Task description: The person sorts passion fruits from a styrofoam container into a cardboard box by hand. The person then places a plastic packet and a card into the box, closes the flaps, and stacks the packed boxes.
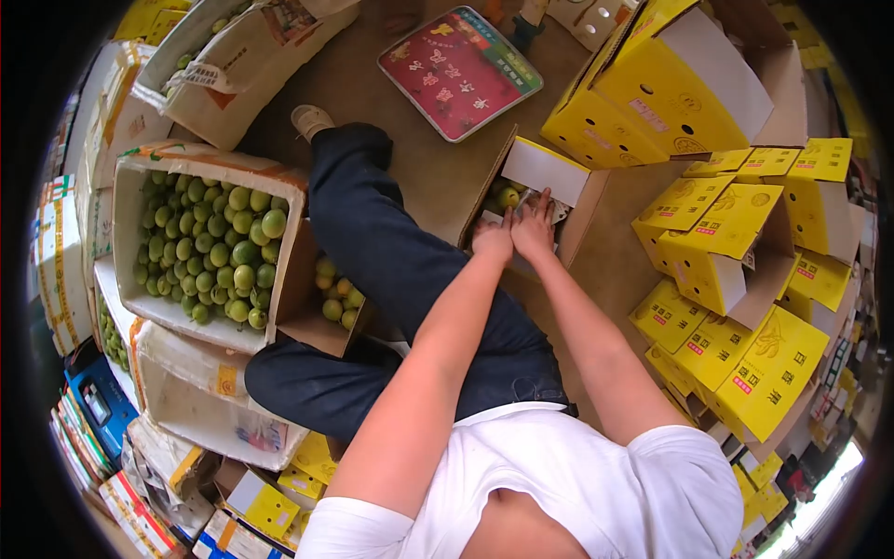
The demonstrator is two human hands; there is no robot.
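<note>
A small open cardboard box (589, 210) with a white flap (545, 166) stands on the floor in front of me. Greenish-yellow round fruit (507, 197) shows inside it, beside some whitish wrapping (559, 212). My left hand (494, 239) reaches over the near side, fingers extended and partly hidden. Close against it, my right hand (534, 226) lies palm down over the contents, its fingers stretched onto the wrapping. Neither hand visibly grasps anything.
A foam crate (291, 242) full of green fruit stands left of my leg, with a cardboard box (303, 307) of fruit beside it. Yellow printed cartons (717, 242) are stacked on the right. A red patterned board (456, 74) lies on the floor ahead.
</note>
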